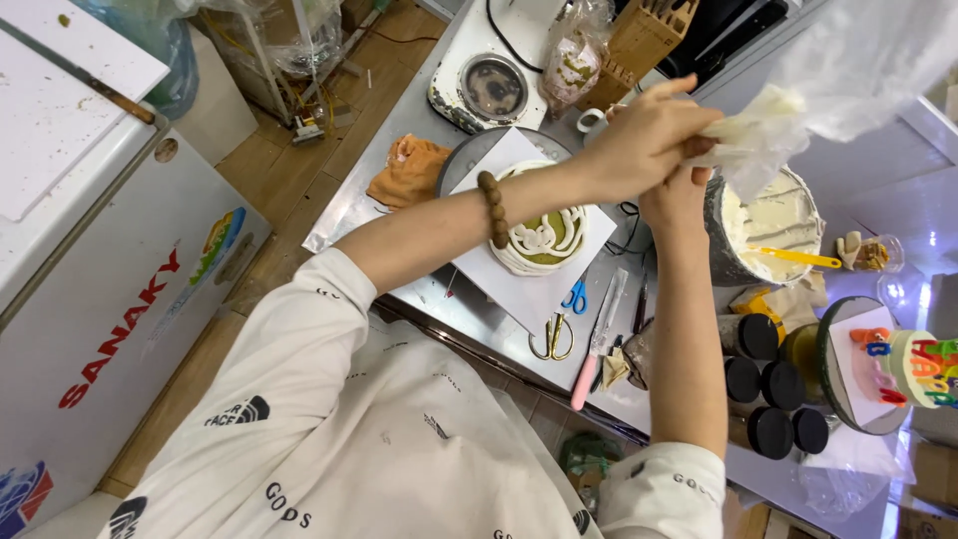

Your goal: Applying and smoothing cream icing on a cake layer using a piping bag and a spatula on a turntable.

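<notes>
Left hand (pixel 644 140) pinched piping bag (pixel 788 110) neck; right hand (pixel 677 195) beneath, grip unclear. Below: green cake (pixel 544 235), cream bowl (pixel 768 225), steel surface (pixel 479 309).

Wood plank floor (pixel 299 165), steel worktable (pixel 439 299) down the middle, white chest freezer (pixel 90 260) at left, cluttered shelving behind, bright overhead light.

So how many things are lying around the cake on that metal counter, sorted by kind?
Cakes: 2, the green and white cake and the cake with coloured letters
Black-lidded jars: 4
Scissors: 2, the blue-handled and the gold-coloured
Pink-handled knife: 1
Bowl of cream: 1
Piping bag, held in both hands: 1
Total: 11
</notes>
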